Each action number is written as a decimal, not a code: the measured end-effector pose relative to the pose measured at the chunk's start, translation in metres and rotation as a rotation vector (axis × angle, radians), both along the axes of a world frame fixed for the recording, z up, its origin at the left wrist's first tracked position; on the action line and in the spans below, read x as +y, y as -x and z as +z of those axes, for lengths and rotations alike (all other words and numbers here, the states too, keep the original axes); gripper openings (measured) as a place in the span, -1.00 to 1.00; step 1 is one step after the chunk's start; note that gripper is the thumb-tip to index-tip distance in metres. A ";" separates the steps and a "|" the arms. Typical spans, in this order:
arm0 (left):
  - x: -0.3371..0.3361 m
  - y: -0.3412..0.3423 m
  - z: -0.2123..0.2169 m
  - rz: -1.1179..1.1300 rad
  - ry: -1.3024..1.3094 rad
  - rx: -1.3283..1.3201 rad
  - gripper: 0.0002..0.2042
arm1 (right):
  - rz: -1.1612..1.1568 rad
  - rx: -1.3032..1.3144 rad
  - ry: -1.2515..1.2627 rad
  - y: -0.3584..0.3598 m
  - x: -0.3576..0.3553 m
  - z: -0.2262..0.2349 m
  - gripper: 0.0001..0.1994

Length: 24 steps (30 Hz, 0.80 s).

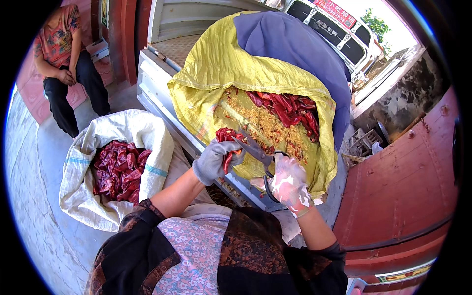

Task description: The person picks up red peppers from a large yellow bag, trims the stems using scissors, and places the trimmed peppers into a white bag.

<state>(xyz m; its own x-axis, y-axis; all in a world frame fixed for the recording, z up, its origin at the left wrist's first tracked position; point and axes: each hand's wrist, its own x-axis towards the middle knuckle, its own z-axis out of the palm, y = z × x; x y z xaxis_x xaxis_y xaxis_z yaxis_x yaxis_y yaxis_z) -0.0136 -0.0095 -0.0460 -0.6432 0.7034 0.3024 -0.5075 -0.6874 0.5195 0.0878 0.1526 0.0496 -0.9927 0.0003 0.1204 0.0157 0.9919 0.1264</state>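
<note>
My left hand [215, 162], in a grey glove, is closed around a dried red chili pepper bunch [229, 135]. A pair of scissors [256, 150] with dark handles is in my right hand [290, 184], which wears a pink and white patterned glove. The blades point left and meet the peppers at the left hand's fingertips. Both hands are over the near edge of an open yellow woven sack [206, 93]. Inside it lie yellowish seeds and scraps [275, 123], with whole red chilies [290, 110] toward the back.
On the left stands a white woven sack [125, 123] full of dark red chilies [120, 169]. A person [66, 59] sits at the far left. The yellow sack rests on a truck bed [160, 78], beside dark blue cloth [295, 46]. A red metal panel [393, 182] rises at right.
</note>
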 end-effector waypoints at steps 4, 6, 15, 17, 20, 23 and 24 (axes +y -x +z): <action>-0.003 -0.006 0.000 0.082 0.077 -0.021 -0.81 | 0.032 0.048 0.022 0.001 0.003 -0.012 -0.30; -0.004 -0.004 -0.005 0.088 0.086 -0.028 -0.83 | 0.056 0.004 0.035 0.002 0.004 -0.011 -0.32; -0.013 -0.004 -0.016 0.079 0.059 -0.179 -0.93 | -0.017 -0.168 0.091 0.006 -0.014 -0.006 -0.35; -0.015 -0.002 -0.019 0.029 0.054 -0.173 -0.91 | -0.003 -0.136 0.123 0.004 -0.014 -0.016 -0.37; -0.017 -0.005 -0.030 -0.028 0.025 -0.188 -0.91 | 0.037 -0.088 0.169 0.000 -0.011 -0.029 -0.42; -0.018 -0.012 -0.033 -0.011 0.054 -0.210 -0.90 | 0.056 -0.100 0.138 -0.005 -0.010 -0.032 -0.42; -0.021 -0.016 -0.031 0.026 0.103 -0.199 -0.91 | 0.053 -0.123 0.139 -0.007 -0.007 -0.036 -0.42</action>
<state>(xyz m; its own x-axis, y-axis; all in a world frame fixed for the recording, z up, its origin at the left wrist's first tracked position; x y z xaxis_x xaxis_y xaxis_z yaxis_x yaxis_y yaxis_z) 0.0020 -0.0301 -0.0768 -0.7013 0.7065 0.0955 -0.5898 -0.6502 0.4789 0.0949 0.1451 0.0133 -0.9990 -0.0445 0.0010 -0.0445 0.9989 -0.0142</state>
